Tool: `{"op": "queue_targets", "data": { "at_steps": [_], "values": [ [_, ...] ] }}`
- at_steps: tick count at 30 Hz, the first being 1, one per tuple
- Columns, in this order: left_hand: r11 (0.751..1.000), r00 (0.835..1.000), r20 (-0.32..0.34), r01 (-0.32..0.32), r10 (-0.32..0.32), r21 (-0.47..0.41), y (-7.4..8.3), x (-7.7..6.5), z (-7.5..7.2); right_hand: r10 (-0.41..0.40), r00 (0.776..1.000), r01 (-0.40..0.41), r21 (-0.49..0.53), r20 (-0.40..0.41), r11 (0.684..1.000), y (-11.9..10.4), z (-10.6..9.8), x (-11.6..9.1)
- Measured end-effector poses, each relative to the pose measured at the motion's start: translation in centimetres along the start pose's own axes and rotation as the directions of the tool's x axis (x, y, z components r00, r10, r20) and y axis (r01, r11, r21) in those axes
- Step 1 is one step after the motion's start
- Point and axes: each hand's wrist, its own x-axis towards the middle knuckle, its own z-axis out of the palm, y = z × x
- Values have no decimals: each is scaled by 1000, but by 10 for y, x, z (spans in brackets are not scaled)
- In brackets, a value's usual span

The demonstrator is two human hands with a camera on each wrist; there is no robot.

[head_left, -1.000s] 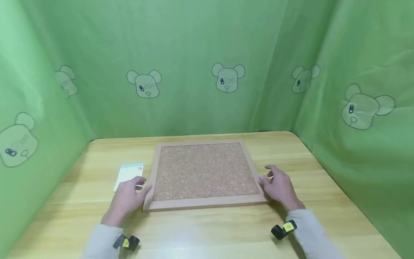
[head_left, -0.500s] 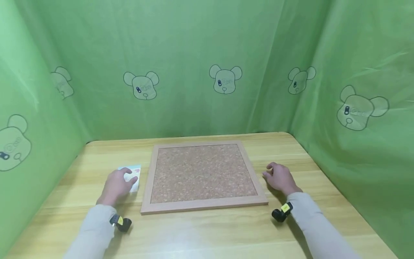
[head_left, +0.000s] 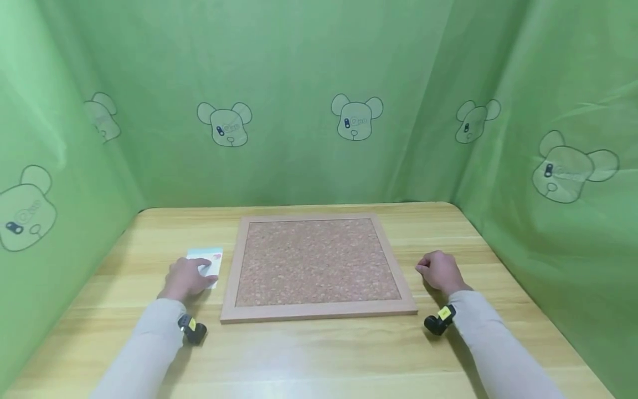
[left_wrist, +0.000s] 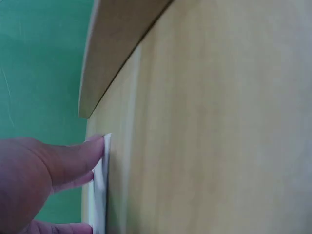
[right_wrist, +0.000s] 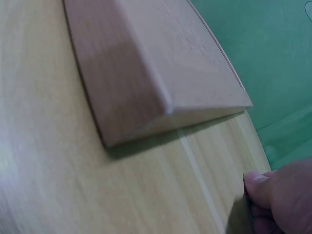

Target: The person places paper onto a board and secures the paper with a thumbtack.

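A small white notepad [head_left: 213, 267] with a pale blue top band and a pink mark lies left of a cork board [head_left: 319, 260] in a wooden frame. Over the notepad is my left hand [head_left: 186, 278], its thumb at the pad's right edge and its fingers on the top face. In the left wrist view, the thumb tip and fingers hold the notepad [left_wrist: 101, 195] at its edge; part of it is hidden by the hand. My right hand [head_left: 441, 271] rests beside the board's right side, fingers curled in, thumb against them, holding nothing.
The board's frame [right_wrist: 185, 83] stands raised above the wooden table [head_left: 299, 354], its near right corner close to my right hand. Green curtains [head_left: 289, 166] with bear-head prints enclose the table at the back and both sides. Each sleeve carries a small black wrist camera [head_left: 194, 332].
My left hand has moved away from the board's left edge and onto the notepad. My right hand has drawn back from the frame, and its fingers have curled in.
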Motion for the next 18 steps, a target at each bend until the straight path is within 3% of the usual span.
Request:
{"op": "queue_targets", "data": {
  "at_steps": [3, 10, 18],
  "values": [
    [1000, 1000, -18, 5, -5, -25, 1, 0, -2, -4, 1000, 4, 2, -14, 1000, 1, 0, -1],
    [989, 991, -5, 135, -136, -66, -1, -6, -6, 14, 1000, -14, 20, -7, 1000, 0, 2, 2],
    [991, 995, -3, 103, -104, -87, -3, -6, -7, 33, 999, -33, 25, 9, 999, 0, 0, 1]
  ]
}}
